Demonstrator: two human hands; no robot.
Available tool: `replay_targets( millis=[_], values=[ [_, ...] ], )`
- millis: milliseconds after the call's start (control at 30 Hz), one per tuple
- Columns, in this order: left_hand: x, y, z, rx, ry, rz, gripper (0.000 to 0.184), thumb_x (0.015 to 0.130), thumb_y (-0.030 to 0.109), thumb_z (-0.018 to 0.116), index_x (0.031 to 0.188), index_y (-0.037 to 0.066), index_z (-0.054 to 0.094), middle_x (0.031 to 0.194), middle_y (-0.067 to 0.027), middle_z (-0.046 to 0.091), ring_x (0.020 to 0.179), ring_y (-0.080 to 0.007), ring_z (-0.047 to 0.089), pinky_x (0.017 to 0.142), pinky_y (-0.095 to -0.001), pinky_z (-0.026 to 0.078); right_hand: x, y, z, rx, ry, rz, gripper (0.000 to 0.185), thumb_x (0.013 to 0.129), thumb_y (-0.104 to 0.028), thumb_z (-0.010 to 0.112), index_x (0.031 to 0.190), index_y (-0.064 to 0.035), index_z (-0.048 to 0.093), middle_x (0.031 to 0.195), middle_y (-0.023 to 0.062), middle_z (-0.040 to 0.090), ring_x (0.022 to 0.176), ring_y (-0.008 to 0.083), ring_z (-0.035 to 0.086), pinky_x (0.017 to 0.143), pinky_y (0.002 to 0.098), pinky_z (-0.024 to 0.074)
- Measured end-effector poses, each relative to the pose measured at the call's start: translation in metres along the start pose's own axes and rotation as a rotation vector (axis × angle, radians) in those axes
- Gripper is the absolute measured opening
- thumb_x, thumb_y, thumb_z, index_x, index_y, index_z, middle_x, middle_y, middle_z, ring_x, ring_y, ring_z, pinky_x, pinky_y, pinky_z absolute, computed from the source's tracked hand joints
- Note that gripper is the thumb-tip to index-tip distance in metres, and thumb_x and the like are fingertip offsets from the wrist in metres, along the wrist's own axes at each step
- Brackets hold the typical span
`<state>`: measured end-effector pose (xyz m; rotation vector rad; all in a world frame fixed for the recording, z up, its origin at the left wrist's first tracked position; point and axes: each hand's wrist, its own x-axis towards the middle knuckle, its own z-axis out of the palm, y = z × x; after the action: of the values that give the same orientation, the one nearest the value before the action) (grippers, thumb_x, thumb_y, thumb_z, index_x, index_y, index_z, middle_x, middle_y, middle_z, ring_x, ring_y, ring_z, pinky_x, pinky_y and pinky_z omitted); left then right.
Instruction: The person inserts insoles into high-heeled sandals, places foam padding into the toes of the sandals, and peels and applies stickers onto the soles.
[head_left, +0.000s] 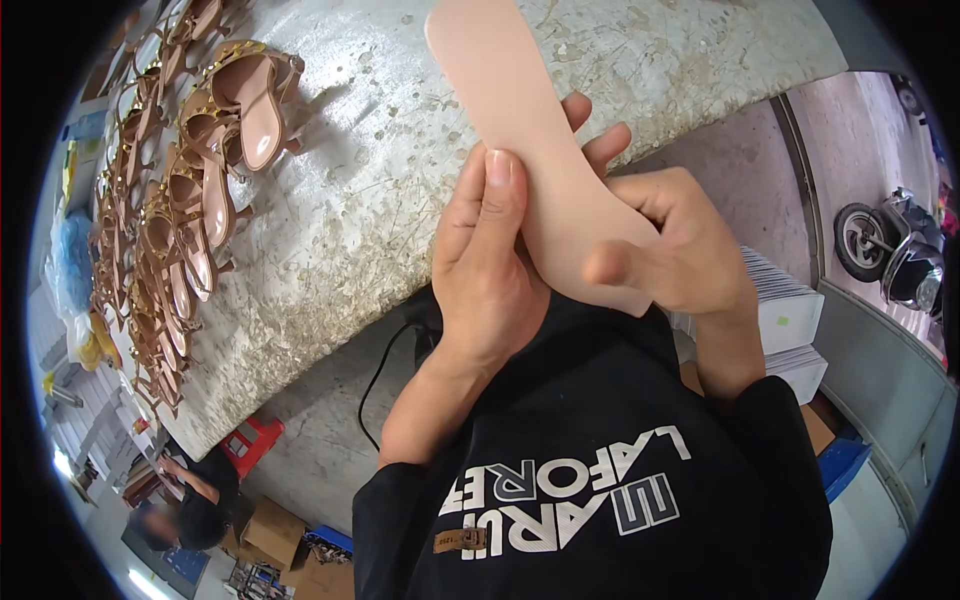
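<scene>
A pale pink-beige shoe insole (530, 130) is held tilted above the near edge of the worktable, its long end pointing away from me. My left hand (485, 270) is closed round its left side, thumb lying on the upper face, while fingertips show beyond the far side. On the right, my right hand (690, 245) grips the wider lower end, with the thumb pressed on the face and the other fingers partly hidden beneath.
Rows of heeled, strappy shoes (262, 130) stand on the worn, stained worktable (330, 230) at left. Stacked white boxes (790, 300) are at right, and a motorcycle (905, 255) stands beyond. Another person (185, 505) works at lower left by a red stool (255, 445).
</scene>
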<state>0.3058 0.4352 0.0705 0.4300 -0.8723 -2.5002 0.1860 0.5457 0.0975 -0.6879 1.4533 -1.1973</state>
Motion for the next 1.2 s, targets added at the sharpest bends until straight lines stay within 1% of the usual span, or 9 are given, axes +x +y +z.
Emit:
replay_targets(
  millis=[167, 267, 400, 500, 600, 767, 1000, 1133, 1200],
  values=[
    [0.003, 0.001, -0.002, 0.037, 0.074, 0.022, 0.046, 0.111, 0.028, 0.034, 0.144, -0.003, 0.040, 0.145, -0.0194, 0.049, 0.121, -0.0406, 0.062, 0.099, -0.0462, 0.056, 0.008, 0.012, 0.015, -0.135, 0.144, 0.132, 0.046, 0.084, -0.019, 0.084, 0.117, 0.0078, 0.065, 0.097, 0.0065, 0.071, 0.087, 0.0081, 0.064, 0.071, 0.0229, 0.0512],
    [0.015, 0.016, -0.024, 0.093, 0.084, 0.118, 0.046, 0.111, 0.027, 0.033, 0.144, -0.004, 0.039, 0.145, -0.0193, 0.048, 0.114, -0.0411, 0.065, 0.092, -0.0466, 0.060, 0.000, 0.026, 0.003, 0.053, -0.014, -0.058, 0.048, 0.087, -0.012, 0.080, 0.123, 0.0132, 0.061, 0.104, 0.0150, 0.073, 0.091, 0.0148, 0.069, 0.074, 0.0263, 0.0556],
    [0.021, 0.040, -0.031, 0.162, 0.047, 0.160, 0.048, 0.111, 0.027, 0.033, 0.148, -0.003, 0.033, 0.151, -0.0191, 0.041, 0.117, -0.0419, 0.063, 0.094, -0.0533, 0.059, -0.011, 0.031, -0.007, 0.520, -0.099, -0.187, 0.073, 0.093, -0.026, 0.073, 0.135, 0.0252, 0.041, 0.117, 0.0331, 0.066, 0.104, 0.0347, 0.071, 0.086, 0.0379, 0.0595],
    [0.023, 0.038, -0.022, 0.170, 0.064, 0.168, 0.047, 0.111, 0.026, 0.032, 0.147, -0.004, 0.033, 0.150, -0.0194, 0.042, 0.117, -0.0410, 0.064, 0.095, -0.0515, 0.060, -0.005, 0.028, 0.000, 0.465, 0.055, -0.167, 0.070, 0.095, -0.038, 0.069, 0.128, 0.0219, 0.053, 0.106, 0.0260, 0.071, 0.093, 0.0267, 0.073, 0.078, 0.0309, 0.0589],
    [0.023, 0.034, -0.014, 0.165, 0.051, 0.094, 0.044, 0.109, 0.018, 0.039, 0.145, -0.006, 0.035, 0.149, -0.0189, 0.043, 0.116, -0.0398, 0.065, 0.092, -0.0479, 0.061, 0.011, 0.017, 0.020, 0.119, 0.287, -0.159, 0.042, 0.100, -0.034, 0.067, 0.079, 0.0031, 0.067, 0.065, -0.0061, 0.053, 0.064, 0.0006, 0.042, 0.052, 0.0223, 0.0337],
    [0.028, 0.031, -0.022, 0.243, 0.127, 0.117, 0.040, 0.101, 0.003, 0.053, 0.138, -0.008, 0.042, 0.144, -0.0170, 0.050, 0.110, -0.0353, 0.068, 0.087, -0.0427, 0.064, 0.012, 0.030, 0.022, 0.012, 0.174, -0.200, 0.030, 0.101, -0.022, 0.066, 0.084, 0.0031, 0.068, 0.068, -0.0052, 0.057, 0.065, -0.0002, 0.046, 0.053, 0.0215, 0.0370],
    [0.036, 0.021, -0.018, 0.201, 0.068, 0.075, 0.036, 0.102, 0.005, 0.053, 0.136, -0.007, 0.047, 0.141, -0.0163, 0.053, 0.100, -0.0333, 0.072, 0.081, -0.0402, 0.065, -0.005, 0.055, 0.013, 0.477, -0.040, -0.227, 0.035, 0.100, -0.001, 0.053, 0.131, 0.0147, 0.054, 0.106, 0.0196, 0.070, 0.095, 0.0192, 0.070, 0.079, 0.0268, 0.0549],
    [0.049, 0.023, -0.018, 0.185, 0.045, 0.153, 0.034, 0.103, 0.006, 0.053, 0.134, -0.005, 0.045, 0.142, -0.0157, 0.052, 0.098, -0.0363, 0.073, 0.079, -0.0429, 0.066, -0.014, 0.046, 0.006, 0.913, -0.118, -0.336, 0.076, 0.092, 0.008, 0.046, 0.156, 0.0111, 0.006, 0.154, 0.0345, 0.034, 0.139, 0.0412, 0.046, 0.113, 0.0460, 0.0412],
    [0.053, 0.028, -0.013, 0.195, 0.056, 0.177, 0.034, 0.103, 0.007, 0.053, 0.134, -0.005, 0.045, 0.142, -0.0154, 0.051, 0.098, -0.0357, 0.073, 0.078, -0.0424, 0.066, -0.014, 0.043, -0.005, 0.840, -0.055, -0.412, 0.070, 0.100, -0.005, 0.050, 0.157, 0.0078, 0.012, 0.154, 0.0320, 0.034, 0.140, 0.0423, 0.044, 0.113, 0.0510, 0.0399]
  ],
)
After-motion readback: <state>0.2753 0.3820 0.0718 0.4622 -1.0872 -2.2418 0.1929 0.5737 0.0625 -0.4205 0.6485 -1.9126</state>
